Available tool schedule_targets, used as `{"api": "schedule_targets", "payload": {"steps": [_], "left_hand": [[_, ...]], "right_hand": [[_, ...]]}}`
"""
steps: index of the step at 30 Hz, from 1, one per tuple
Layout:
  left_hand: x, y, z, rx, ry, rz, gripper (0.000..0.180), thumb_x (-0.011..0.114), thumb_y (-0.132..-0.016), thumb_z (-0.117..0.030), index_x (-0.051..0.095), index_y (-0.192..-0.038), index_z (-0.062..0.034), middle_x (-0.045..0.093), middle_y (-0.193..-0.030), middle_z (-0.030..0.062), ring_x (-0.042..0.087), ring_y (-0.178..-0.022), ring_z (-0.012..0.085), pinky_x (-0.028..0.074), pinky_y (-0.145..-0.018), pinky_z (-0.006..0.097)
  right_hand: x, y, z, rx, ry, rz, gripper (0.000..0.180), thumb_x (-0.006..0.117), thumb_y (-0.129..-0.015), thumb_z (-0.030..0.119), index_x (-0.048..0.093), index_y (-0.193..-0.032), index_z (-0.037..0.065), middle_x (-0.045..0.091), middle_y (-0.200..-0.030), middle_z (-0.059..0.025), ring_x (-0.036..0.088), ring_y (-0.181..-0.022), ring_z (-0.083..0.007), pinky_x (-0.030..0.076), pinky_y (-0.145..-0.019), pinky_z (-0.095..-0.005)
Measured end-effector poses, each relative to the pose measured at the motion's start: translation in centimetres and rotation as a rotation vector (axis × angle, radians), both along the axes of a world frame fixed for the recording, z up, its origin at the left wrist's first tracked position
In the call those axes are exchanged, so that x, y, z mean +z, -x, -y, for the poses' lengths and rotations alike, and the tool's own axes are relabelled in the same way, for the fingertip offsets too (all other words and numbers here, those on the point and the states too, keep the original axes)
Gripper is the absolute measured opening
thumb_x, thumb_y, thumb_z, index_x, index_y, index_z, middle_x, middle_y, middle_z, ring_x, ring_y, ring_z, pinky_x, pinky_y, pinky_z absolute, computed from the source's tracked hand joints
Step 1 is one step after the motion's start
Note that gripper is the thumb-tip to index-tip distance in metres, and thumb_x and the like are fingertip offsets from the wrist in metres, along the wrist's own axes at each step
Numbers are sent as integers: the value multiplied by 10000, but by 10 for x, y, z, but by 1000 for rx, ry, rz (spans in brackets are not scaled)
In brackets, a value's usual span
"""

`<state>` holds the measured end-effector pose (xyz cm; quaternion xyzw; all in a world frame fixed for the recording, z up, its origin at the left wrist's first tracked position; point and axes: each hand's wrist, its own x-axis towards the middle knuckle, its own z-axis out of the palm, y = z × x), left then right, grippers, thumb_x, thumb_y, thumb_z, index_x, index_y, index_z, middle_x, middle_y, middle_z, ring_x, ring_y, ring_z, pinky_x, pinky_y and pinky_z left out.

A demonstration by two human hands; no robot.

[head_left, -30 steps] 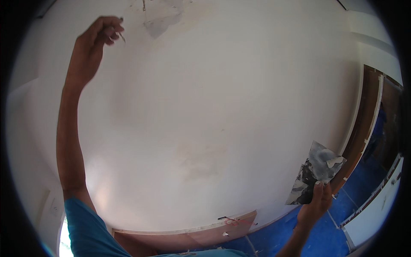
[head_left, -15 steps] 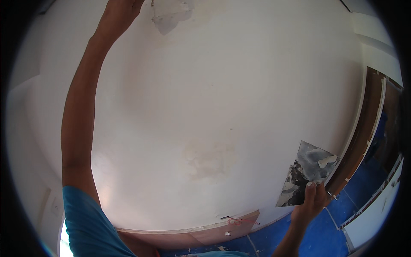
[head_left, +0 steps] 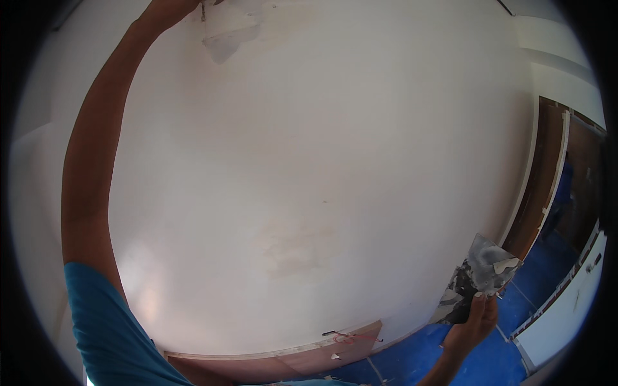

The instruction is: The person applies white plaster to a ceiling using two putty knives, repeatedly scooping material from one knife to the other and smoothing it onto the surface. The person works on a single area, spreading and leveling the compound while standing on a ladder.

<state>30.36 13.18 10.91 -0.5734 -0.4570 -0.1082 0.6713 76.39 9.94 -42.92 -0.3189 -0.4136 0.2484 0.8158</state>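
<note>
Right hand clamped on smeared plate; left hand, well apart, sat nearer grey patch, which lay below-right; left grip cropped, I couldn't tell.

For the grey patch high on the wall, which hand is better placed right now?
Probably the left hand: it is raised near the grey patch, though the picture's edge partly cuts it off. The right hand is low, farther away, and holds a smeared plate.
</note>
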Motion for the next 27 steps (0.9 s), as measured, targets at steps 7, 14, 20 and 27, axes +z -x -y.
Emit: {"api": "schedule_targets", "payload": {"steps": [7,14,20,27], "left_hand": [[-5,-6,5,9,17,2,98,714,-993,-133,765,-948,-63,684,-1133,56,635,-1068,256,514,-979,391],[-11,-13,-5,1,74,213,166,576,-1090,-196,673,-1104,-63,613,-1020,103,603,-1023,262,473,-966,387],[-39,6,13,45,-144,176,196,573,-1108,-174,654,-1226,-40,650,-1103,110,626,-1081,264,495,-1006,409],[-292,-21,119,-650,553,469,215,666,-1055,-101,534,-901,-30,544,-875,114,550,-769,269,517,-727,395]], "right_hand": [[4,0,2,-32,32,23,288,609,-1086,176,675,-1234,-62,730,-1112,-86,664,-978,-132,527,-887,-293],[6,0,1,24,-38,2,285,598,-1093,174,680,-1223,-67,732,-1112,-90,666,-986,-129,525,-897,-288],[7,-2,2,27,-7,6,305,596,-1094,170,675,-1263,-72,729,-1136,-99,659,-1008,-135,517,-910,-296],[12,-12,5,38,82,70,305,598,-1080,141,686,-1289,-63,727,-1160,-77,630,-1073,-134,462,-993,-288]]}}
